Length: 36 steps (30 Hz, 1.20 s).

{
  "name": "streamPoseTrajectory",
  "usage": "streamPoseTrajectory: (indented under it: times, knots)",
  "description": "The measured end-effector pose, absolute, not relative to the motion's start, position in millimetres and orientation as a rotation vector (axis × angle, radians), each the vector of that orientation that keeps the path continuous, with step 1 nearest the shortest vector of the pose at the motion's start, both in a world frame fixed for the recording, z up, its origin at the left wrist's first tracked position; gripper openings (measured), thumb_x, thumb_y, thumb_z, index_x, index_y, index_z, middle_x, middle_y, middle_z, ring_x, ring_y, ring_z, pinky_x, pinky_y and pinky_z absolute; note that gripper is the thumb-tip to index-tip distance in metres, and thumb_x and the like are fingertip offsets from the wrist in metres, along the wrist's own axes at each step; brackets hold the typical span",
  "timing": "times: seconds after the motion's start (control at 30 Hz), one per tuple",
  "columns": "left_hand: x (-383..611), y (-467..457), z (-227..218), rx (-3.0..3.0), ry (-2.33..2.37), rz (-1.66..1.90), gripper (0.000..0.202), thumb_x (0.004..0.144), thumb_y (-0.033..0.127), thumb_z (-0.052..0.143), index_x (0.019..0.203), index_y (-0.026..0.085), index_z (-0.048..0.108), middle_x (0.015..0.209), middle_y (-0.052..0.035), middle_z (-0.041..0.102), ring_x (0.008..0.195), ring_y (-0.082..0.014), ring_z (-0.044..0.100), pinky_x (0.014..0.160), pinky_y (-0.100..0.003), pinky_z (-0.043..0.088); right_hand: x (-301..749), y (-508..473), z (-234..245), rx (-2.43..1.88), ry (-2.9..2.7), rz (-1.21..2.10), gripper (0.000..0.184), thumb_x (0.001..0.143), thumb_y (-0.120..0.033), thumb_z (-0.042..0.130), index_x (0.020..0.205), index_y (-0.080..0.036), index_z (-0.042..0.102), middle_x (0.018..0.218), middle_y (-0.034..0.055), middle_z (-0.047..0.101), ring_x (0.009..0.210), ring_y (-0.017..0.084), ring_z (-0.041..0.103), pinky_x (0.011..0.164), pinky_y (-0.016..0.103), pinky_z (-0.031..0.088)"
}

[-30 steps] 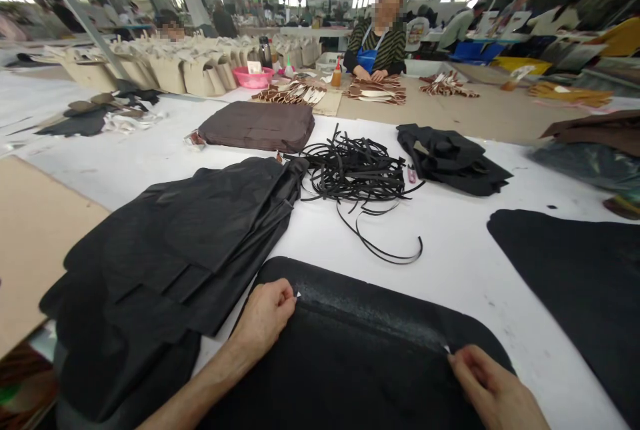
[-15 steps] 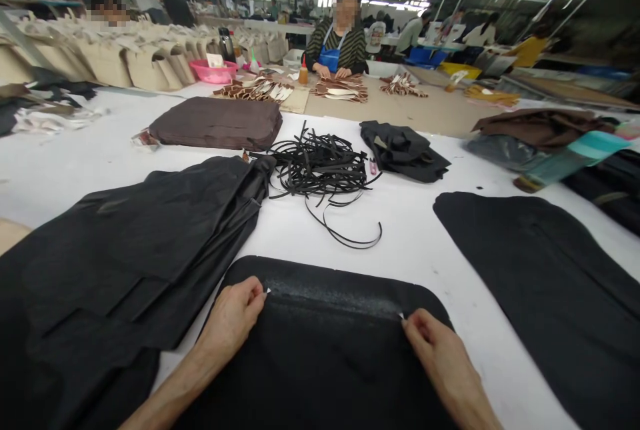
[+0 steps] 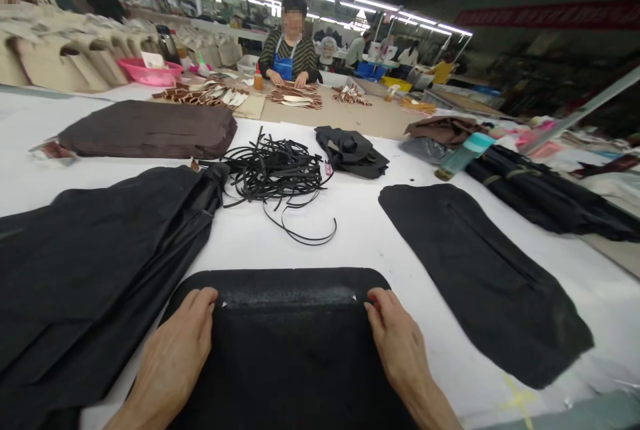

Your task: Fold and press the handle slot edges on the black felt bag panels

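Note:
A black sheet-material panel [image 3: 295,370] with rounded far corners lies flat in front of me. A shiny strip [image 3: 287,297] runs across it near the far edge, with a small white triangular mark at each end. My left hand [image 3: 173,347] is at the panel's left side, fingers closed on the material just outside the left white mark [image 3: 225,305]. At the opposite side, my right hand [image 3: 400,343] has its thumb and fingers bent together on the panel, just outside the right white mark [image 3: 354,298]. The fingers partly hide what they pinch.
Black material [image 3: 115,250] lies left; another black panel [image 3: 480,270] lies right. Beyond are a heap of black strips [image 3: 280,170], a brown stack [image 3: 150,129], a folded black bundle [image 3: 353,152] and a bottle [image 3: 463,157]. A person [image 3: 290,50] works across the table.
Both hands have shifted outward from the white marks toward the panel's side edges, leaving the marks uncovered. The view has turned right, so the table's contents appear further left.

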<state>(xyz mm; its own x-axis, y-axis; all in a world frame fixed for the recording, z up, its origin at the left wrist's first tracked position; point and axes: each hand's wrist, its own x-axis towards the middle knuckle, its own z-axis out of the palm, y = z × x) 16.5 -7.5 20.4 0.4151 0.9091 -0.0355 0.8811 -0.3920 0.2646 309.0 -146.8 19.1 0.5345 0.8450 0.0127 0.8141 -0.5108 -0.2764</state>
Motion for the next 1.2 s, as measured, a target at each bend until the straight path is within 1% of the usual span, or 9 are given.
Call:
streamPoseTrajectory:
  times: [0.1,0.23,0.4,0.63,0.8,0.9,1.0,1.07,1.2]
  knots:
    - [29,-21,19,2.771,1.297,0.302,0.039,0.084,0.004,0.028,0.113,0.016,0.050,0.114,-0.0094,0.057,0.098,-0.0227,0.057,0.083,-0.036,0.045,294,-149,24,-2.497,-1.722,0.170,0.034,0.088,-0.010,0.032,0.112,-0.024,0.051,0.100,0.0037,0.058,0.065,0.014,0.061,0.055,0.024,0.042]
    - [66,-44,15,2.997,0.840,-0.028,0.061,0.069,-0.007,0.032,0.124,0.015,0.047,0.121,-0.0086,0.056,0.107,-0.0238,0.053,0.091,-0.037,0.045,261,-140,24,-2.485,-2.159,0.195,0.062,0.076,0.006,0.035,0.130,-0.024,0.043,0.113,0.0071,0.058,0.068,0.014,0.063,0.053,0.021,0.044]
    - [89,-55,8,3.085,0.879,-0.196,0.062,0.070,-0.006,0.033,0.129,0.012,0.043,0.123,-0.0110,0.054,0.107,-0.0272,0.052,0.089,-0.041,0.048,254,-140,17,-2.448,-2.351,0.076,0.062,0.074,0.007,0.037,0.132,-0.013,0.040,0.119,0.0133,0.057,0.079,0.019,0.063,0.060,0.023,0.050]
    - [85,-54,-2,3.194,0.859,-0.142,0.059,0.071,-0.004,0.039,0.129,0.008,0.042,0.120,-0.0145,0.053,0.104,-0.0302,0.050,0.087,-0.042,0.048,292,-162,14,-2.484,-2.259,-0.013,0.061,0.074,0.008,0.036,0.131,-0.012,0.042,0.120,0.0125,0.055,0.082,0.019,0.063,0.060,0.024,0.053]
    - [101,-60,6,3.204,0.927,-0.216,0.066,0.073,-0.002,0.042,0.133,0.023,0.037,0.113,-0.0138,0.054,0.094,-0.0299,0.055,0.079,-0.042,0.048,286,-161,13,-2.555,-2.223,-0.109,0.063,0.074,0.010,0.034,0.129,-0.018,0.044,0.118,0.0127,0.056,0.070,0.016,0.064,0.054,0.022,0.050]
    - [119,-65,15,3.196,1.029,-0.345,0.071,0.076,0.002,0.043,0.136,0.036,0.027,0.102,-0.0138,0.056,0.081,-0.0303,0.057,0.066,-0.042,0.048,279,-157,11,-2.557,-2.275,-0.235,0.069,0.075,0.007,0.036,0.134,-0.029,0.037,0.115,0.0128,0.058,0.061,0.016,0.062,0.047,0.023,0.047]
    - [128,-66,21,3.165,1.086,-0.405,0.070,0.078,0.005,0.044,0.136,0.040,0.025,0.096,-0.0139,0.057,0.075,-0.0311,0.057,0.059,-0.042,0.046,280,-157,9,-2.468,-2.388,-0.332,0.072,0.075,0.005,0.039,0.135,-0.034,0.034,0.113,0.0134,0.059,0.062,0.019,0.062,0.045,0.025,0.047]
    - [123,-63,20,3.132,1.017,-0.316,0.065,0.078,0.007,0.046,0.135,0.033,0.030,0.100,-0.0149,0.056,0.081,-0.0314,0.057,0.063,-0.043,0.048,286,-159,6,-2.397,-2.429,-0.349,0.071,0.074,0.006,0.039,0.134,-0.032,0.037,0.114,0.0139,0.059,0.064,0.020,0.063,0.046,0.025,0.049]
    - [85,-53,10,3.108,0.932,-0.113,0.056,0.073,0.000,0.042,0.128,0.010,0.041,0.114,-0.0162,0.054,0.099,-0.0283,0.053,0.083,-0.041,0.048,306,-169,-7,-2.288,-2.308,-0.297,0.074,0.070,0.011,0.031,0.132,-0.029,0.041,0.113,0.0109,0.059,0.067,0.017,0.064,0.047,0.022,0.050]
